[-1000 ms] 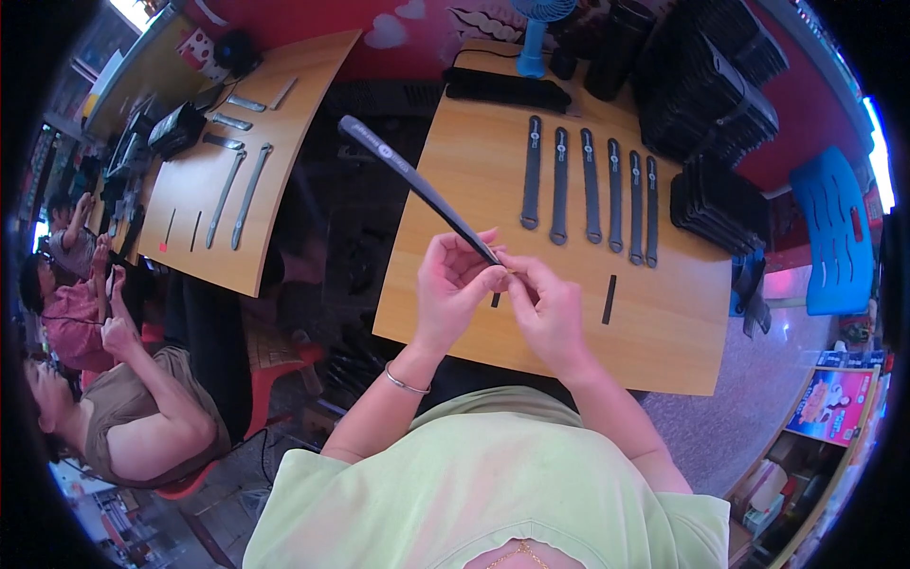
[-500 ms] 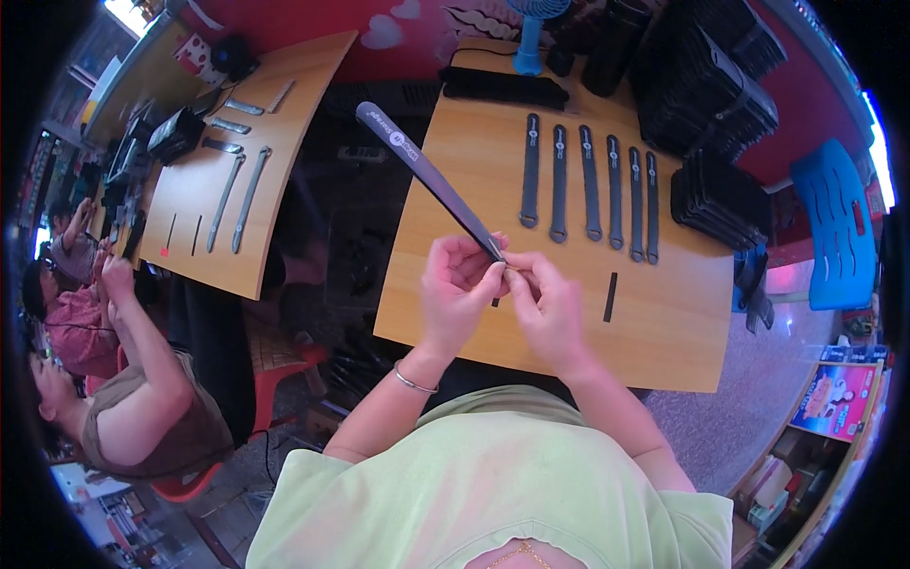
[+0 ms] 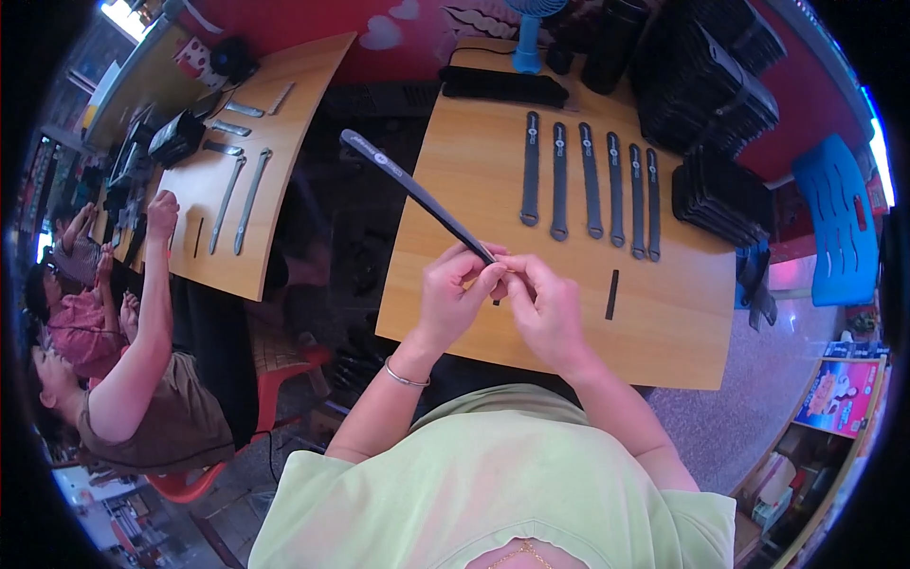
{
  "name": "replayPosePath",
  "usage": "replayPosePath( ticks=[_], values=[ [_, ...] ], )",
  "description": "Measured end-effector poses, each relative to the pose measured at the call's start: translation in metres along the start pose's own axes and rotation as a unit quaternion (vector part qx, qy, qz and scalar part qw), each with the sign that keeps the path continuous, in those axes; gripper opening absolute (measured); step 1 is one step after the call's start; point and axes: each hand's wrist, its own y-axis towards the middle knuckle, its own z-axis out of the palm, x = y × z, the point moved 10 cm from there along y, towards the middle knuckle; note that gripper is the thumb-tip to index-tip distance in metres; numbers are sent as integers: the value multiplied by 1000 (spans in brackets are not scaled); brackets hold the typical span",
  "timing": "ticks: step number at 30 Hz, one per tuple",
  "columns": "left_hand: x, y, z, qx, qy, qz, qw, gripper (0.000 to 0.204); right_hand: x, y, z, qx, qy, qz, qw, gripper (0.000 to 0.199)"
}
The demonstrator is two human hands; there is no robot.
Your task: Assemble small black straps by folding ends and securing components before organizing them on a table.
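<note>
While the left hand [image 3: 457, 292] pinches the near end of a grey strap [image 3: 412, 188] between thumb and fingers, the right hand [image 3: 548, 311] pinches at that same end, the fingertips of the 2 hands meeting there. The grey strap slants up and to the left, its far end showing past the left edge of the wood-coloured table [image 3: 664, 353]. Farther back on the table, 6 dark straps [image 3: 560, 185] lie side by side; 1 short black strip [image 3: 612, 295] lies nearer, to the right of the right hand. At the back, a long black case [image 3: 505, 87] lies near a blue fan [image 3: 528, 49], with stacked black pouches [image 3: 706, 95] toward the right.
</note>
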Motion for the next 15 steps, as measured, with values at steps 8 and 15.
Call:
replayPosePath(
  ticks=[8,15],
  values=[
    [-14,4,4,45,87,47,994,5,-6,4,-3,20,43,39,998,15],
    [-13,6,10,90,65,13,994,7,0,6,-10,-25,-15,-19,999,14]
  ],
)
